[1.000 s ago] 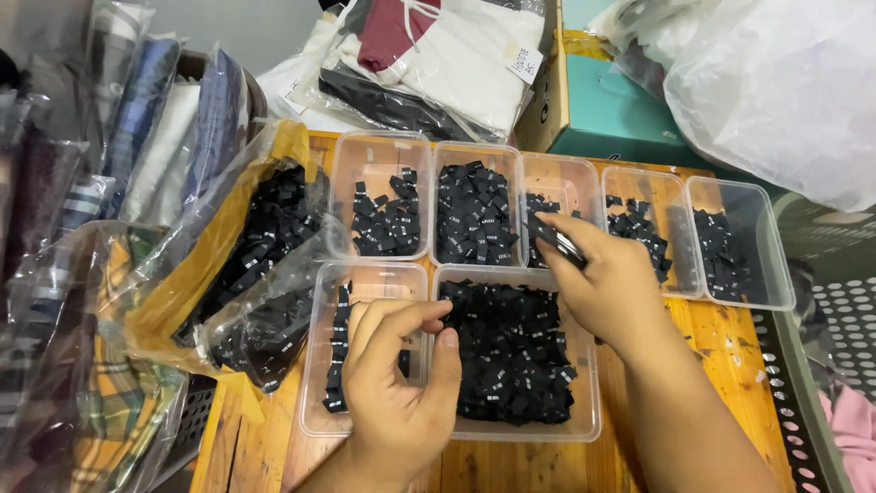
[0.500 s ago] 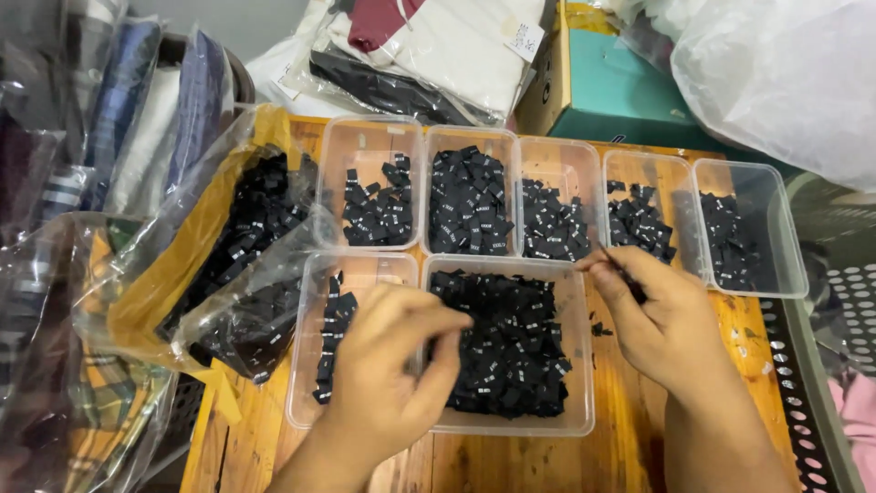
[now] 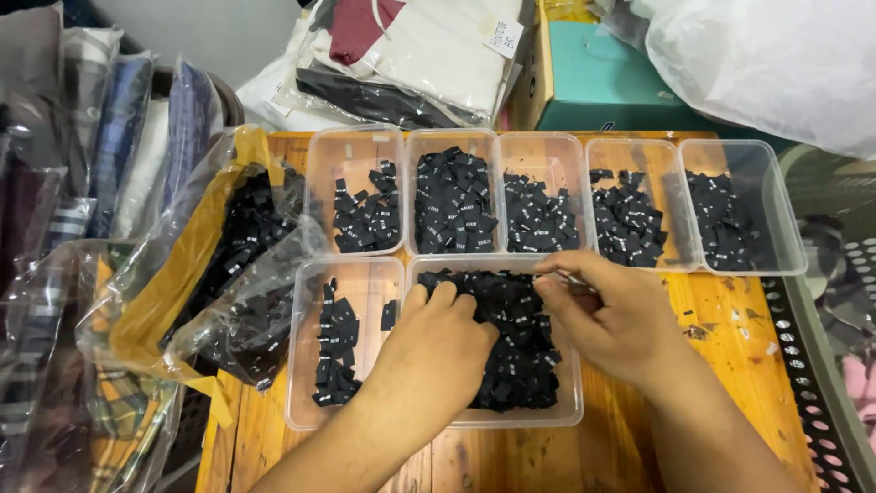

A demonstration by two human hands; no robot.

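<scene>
A clear plastic tub [image 3: 511,422] full of small black fabric labels [image 3: 516,356] stands on the wooden table [image 3: 730,347]. My left hand [image 3: 438,342] lies on the pile with its fingertips dug into the labels; what they grip is hidden. My right hand [image 3: 616,319] is at the tub's upper right edge, thumb and forefinger pinched on a thin metal tool, seemingly tweezers [image 3: 573,282], whose tip touches the labels. A smaller tub [image 3: 310,365] left of my left hand holds a few labels.
Five clear tubs of sorted black labels [image 3: 452,201] line the table's far side. A crumpled plastic bag of labels [image 3: 237,274] lies at left. Bagged folded clothes [image 3: 100,137], packed garments [image 3: 411,55], a teal box [image 3: 620,82] and a white bag [image 3: 776,64] surround the table.
My right hand has come back from the far row of tubs to the big tub's upper edge. My left hand has slid right, from the small tub onto the pile.
</scene>
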